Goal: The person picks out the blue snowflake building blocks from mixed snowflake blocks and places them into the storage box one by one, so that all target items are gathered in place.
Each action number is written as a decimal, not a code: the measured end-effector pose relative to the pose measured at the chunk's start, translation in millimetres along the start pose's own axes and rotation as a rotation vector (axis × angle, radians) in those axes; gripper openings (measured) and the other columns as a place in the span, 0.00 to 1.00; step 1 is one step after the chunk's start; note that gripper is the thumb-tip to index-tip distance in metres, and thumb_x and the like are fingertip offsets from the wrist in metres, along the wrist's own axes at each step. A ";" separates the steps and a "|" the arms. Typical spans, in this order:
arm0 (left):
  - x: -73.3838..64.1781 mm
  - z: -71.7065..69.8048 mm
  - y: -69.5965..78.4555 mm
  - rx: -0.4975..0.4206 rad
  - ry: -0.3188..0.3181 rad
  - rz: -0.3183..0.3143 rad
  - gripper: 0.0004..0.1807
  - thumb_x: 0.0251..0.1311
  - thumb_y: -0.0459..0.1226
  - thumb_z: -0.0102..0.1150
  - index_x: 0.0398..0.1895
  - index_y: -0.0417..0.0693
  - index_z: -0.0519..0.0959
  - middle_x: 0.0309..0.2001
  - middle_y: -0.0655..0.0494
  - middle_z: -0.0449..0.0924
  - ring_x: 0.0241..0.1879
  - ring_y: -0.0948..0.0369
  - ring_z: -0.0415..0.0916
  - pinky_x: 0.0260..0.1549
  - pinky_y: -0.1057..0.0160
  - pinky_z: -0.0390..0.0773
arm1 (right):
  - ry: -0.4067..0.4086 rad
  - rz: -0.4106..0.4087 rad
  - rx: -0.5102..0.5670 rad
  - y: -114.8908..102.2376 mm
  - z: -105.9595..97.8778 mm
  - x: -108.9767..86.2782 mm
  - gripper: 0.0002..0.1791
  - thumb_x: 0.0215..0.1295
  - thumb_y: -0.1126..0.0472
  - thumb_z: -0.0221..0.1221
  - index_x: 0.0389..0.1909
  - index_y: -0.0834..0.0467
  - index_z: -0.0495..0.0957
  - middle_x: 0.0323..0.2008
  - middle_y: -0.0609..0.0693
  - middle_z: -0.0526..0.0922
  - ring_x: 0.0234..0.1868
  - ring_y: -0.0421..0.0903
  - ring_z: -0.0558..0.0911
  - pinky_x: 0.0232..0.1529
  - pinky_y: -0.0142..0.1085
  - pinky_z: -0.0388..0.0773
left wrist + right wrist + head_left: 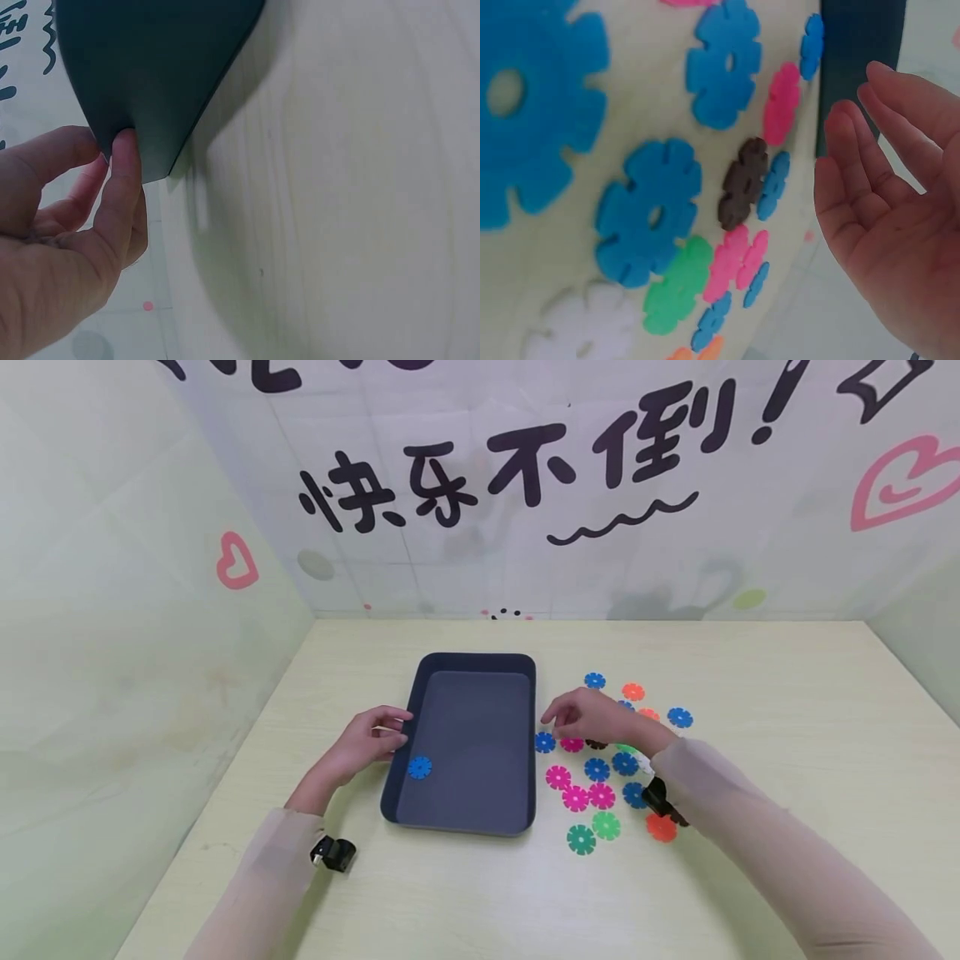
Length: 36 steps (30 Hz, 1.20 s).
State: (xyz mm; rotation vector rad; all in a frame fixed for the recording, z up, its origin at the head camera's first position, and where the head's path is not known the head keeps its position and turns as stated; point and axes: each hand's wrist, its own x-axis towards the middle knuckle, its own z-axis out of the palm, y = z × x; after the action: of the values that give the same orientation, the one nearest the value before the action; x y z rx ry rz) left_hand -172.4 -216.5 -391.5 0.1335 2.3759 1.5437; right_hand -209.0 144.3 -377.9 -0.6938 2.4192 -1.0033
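Observation:
A dark grey rectangular tray [476,735] lies on the table, with one blue notched plastic disc [420,767] near its left side. My left hand [360,743] pinches the tray's left rim; the left wrist view shows the thumb against the outer wall [154,82]. Just past the tray's right edge, my right hand [588,714] hovers over the loose discs. Its fingers are loosely bent, and the right wrist view shows nothing in the palm [900,225]. Beneath it lie a blue disc [545,742] and a pink disc [572,745].
Several more notched discs are scattered right of the tray, among them a dark green one [581,839], a light green one [606,825], an orange-red one [662,827] and a blue one [680,717]. A printed cloth backdrop [480,568] stands behind the table.

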 end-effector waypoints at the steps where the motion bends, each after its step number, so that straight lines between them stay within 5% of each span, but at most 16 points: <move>1: -0.1 -0.1 0.1 0.000 0.001 -0.002 0.20 0.60 0.28 0.52 0.57 0.35 0.68 0.47 0.39 0.68 0.41 0.52 0.72 0.36 0.58 0.77 | -0.004 0.005 0.005 0.6 1.7 0.5 0.13 0.57 0.67 0.61 0.44 0.61 0.79 0.29 0.50 0.81 0.27 0.47 0.78 0.30 0.36 0.76; 13: 0.5 0.7 0.5 0.003 0.007 -0.011 0.20 0.60 0.28 0.52 0.57 0.37 0.68 0.47 0.41 0.68 0.41 0.51 0.72 0.36 0.58 0.77 | 0.010 0.018 -0.093 3.0 12.2 8.9 0.18 0.48 0.64 0.69 0.43 0.57 0.80 0.37 0.49 0.78 0.38 0.46 0.74 0.37 0.35 0.76; 36: 1.0 0.5 -1.0 0.000 0.008 -0.008 0.20 0.60 0.28 0.53 0.56 0.35 0.68 0.46 0.40 0.68 0.39 0.53 0.72 0.34 0.59 0.77 | 0.009 0.049 -0.161 2.0 16.1 16.2 0.18 0.46 0.64 0.70 0.41 0.58 0.80 0.34 0.48 0.77 0.36 0.46 0.73 0.36 0.35 0.75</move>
State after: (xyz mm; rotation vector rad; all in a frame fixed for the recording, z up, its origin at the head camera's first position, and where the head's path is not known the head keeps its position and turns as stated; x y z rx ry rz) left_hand -173.1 -216.3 -392.8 0.1177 2.3800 1.5429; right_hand -213.3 127.5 -392.9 -0.6815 2.5329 -0.8003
